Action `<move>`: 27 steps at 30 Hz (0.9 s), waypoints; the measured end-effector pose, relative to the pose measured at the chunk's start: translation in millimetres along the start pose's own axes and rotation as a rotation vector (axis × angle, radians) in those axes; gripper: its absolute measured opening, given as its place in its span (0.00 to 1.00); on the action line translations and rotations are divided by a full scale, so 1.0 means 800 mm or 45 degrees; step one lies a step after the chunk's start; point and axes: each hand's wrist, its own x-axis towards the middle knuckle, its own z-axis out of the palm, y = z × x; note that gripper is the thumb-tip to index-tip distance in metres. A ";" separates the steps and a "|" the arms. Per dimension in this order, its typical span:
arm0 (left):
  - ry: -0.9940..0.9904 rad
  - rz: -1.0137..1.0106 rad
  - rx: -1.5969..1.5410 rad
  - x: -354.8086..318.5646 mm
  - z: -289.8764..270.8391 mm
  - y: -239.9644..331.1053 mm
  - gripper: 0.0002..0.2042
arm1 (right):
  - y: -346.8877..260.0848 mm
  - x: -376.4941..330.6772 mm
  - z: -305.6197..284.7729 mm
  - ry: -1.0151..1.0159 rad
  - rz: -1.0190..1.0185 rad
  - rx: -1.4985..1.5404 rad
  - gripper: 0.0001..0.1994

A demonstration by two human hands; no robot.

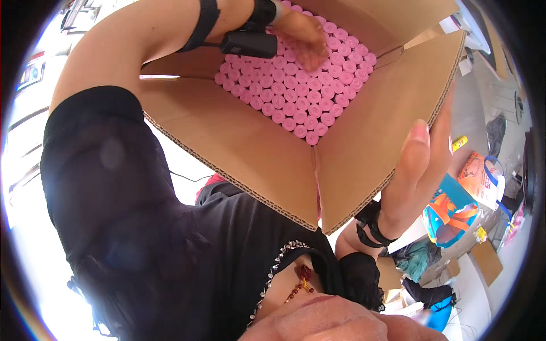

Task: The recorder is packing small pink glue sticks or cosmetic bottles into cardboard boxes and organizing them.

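Note:
A large open cardboard box (239, 142) is packed with several rows of upright pink cylinders (301, 96), only their round tops showing. My left hand (304, 37) reaches in from the upper left and lies on the pink tops near the far corner, fingers spread, nothing clearly held. A black strap and a small black device (250, 42) sit on that forearm. My right hand (424, 162) grips the box's right flap (392, 108), thumb on the inner face and fingers behind it. A black band circles that wrist.
My black top (142, 227) fills the lower left. Beyond the box on the right are an orange and blue bag (455, 210), a small yellow object (459, 142), dark cloth and flat cardboard pieces (486, 261) on a pale floor.

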 end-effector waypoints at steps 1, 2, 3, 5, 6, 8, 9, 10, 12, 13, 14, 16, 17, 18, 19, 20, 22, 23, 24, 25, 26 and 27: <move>-0.118 -0.022 -0.005 -0.020 -0.005 -0.009 0.13 | 0.000 0.000 0.001 -0.047 0.006 -0.095 0.32; -0.270 -0.041 -0.003 -0.024 -0.005 -0.011 0.12 | -0.001 -0.002 -0.002 -0.039 0.016 -0.103 0.32; -0.284 -0.040 -0.001 -0.022 -0.005 -0.011 0.12 | 0.000 -0.002 -0.003 -0.032 0.006 -0.081 0.32; -0.318 -0.132 0.103 -0.015 -0.005 -0.014 0.12 | 0.000 -0.004 -0.006 -0.022 0.014 -0.068 0.31; -0.315 -0.185 0.153 -0.016 -0.008 -0.017 0.12 | -0.002 -0.002 -0.006 0.015 0.021 0.004 0.32; -0.307 -0.290 0.242 -0.018 -0.013 -0.029 0.13 | 0.002 0.000 0.002 0.038 0.031 0.084 0.33; -0.301 -0.342 0.281 -0.021 -0.016 -0.038 0.13 | 0.006 0.001 0.011 0.105 0.014 0.150 0.34; -0.294 -0.395 0.321 -0.023 -0.018 -0.047 0.13 | 0.009 0.002 0.018 0.173 -0.003 0.216 0.34; -0.302 -0.486 0.420 -0.021 -0.015 -0.052 0.13 | 0.001 0.001 0.015 0.152 0.029 0.214 0.33; -0.300 -0.531 0.472 -0.022 -0.013 -0.053 0.13 | -0.003 0.000 0.013 0.134 0.052 0.216 0.33; -0.304 -0.575 0.542 -0.020 -0.014 -0.044 0.14 | -0.004 0.001 0.007 0.152 0.049 0.214 0.33; -0.302 -0.616 0.637 -0.017 -0.011 -0.024 0.14 | -0.006 0.003 -0.010 -0.005 0.037 0.056 0.33; -0.322 -0.665 0.711 -0.019 -0.005 -0.020 0.14 | -0.005 0.004 -0.010 -0.005 0.017 0.065 0.33; -0.343 -0.714 0.785 -0.021 -0.001 -0.015 0.14 | -0.003 0.003 -0.010 -0.068 0.029 0.020 0.32; -0.323 -0.717 0.788 -0.023 0.001 -0.009 0.14 | 0.000 0.002 -0.009 -0.130 0.042 -0.027 0.32; -0.225 -0.496 0.588 -0.021 0.004 -0.002 0.14 | 0.003 0.000 -0.009 -0.122 0.034 -0.027 0.32; -0.129 -0.272 0.392 -0.010 0.007 0.013 0.15 | 0.010 -0.002 -0.007 0.005 -0.112 0.039 0.31; 0.016 -0.127 0.193 0.000 0.008 0.024 0.15 | 0.009 -0.002 -0.009 0.005 -0.113 0.042 0.31; 0.168 0.020 -0.007 0.009 0.006 0.030 0.16 | 0.004 -0.002 -0.011 -0.056 -0.042 0.031 0.31; 0.177 0.020 -0.008 0.019 0.004 0.031 0.16 | 0.001 -0.003 -0.014 -0.119 0.032 0.019 0.31; 0.195 0.104 -0.104 0.033 -0.004 0.026 0.16 | -0.002 -0.002 -0.018 -0.120 0.020 0.025 0.31; 0.188 0.188 -0.197 0.047 -0.006 0.029 0.16 | -0.004 -0.002 -0.023 -0.150 0.055 -0.002 0.31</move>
